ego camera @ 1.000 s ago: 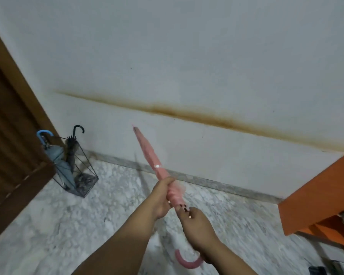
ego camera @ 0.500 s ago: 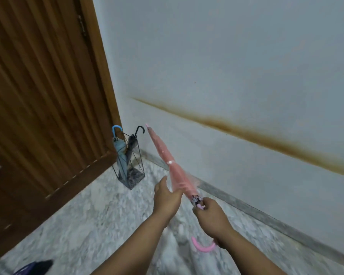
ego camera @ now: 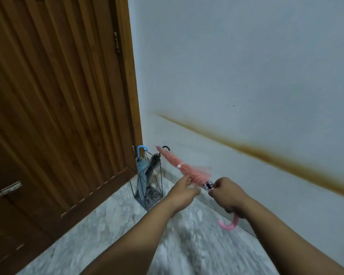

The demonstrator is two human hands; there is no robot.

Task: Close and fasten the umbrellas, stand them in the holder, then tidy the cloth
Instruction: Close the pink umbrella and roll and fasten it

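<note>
I hold a small closed pink umbrella (ego camera: 179, 165) slanted, tip up and to the left, its curved pink handle hanging below my right wrist. My right hand (ego camera: 227, 193) grips the shaft just above the handle. My left hand (ego camera: 182, 192) pinches the lower edge of the pink canopy. A black wire holder (ego camera: 148, 183) stands on the floor in the corner, just beyond the umbrella's tip. In it stand a blue umbrella (ego camera: 141, 165) and a black umbrella (ego camera: 154, 163). No cloth is in view.
A brown wooden door (ego camera: 58, 106) fills the left side, with a metal latch (ego camera: 8, 188) low on it. A white wall with a brown stain (ego camera: 266, 153) runs along the right. The floor is grey-white marble (ego camera: 115, 233).
The view has swung left, so the door and holder now sit closer and nearer the centre. The pink umbrella's tip has come near the holder. My left hand has slid to the canopy's lower edge.
</note>
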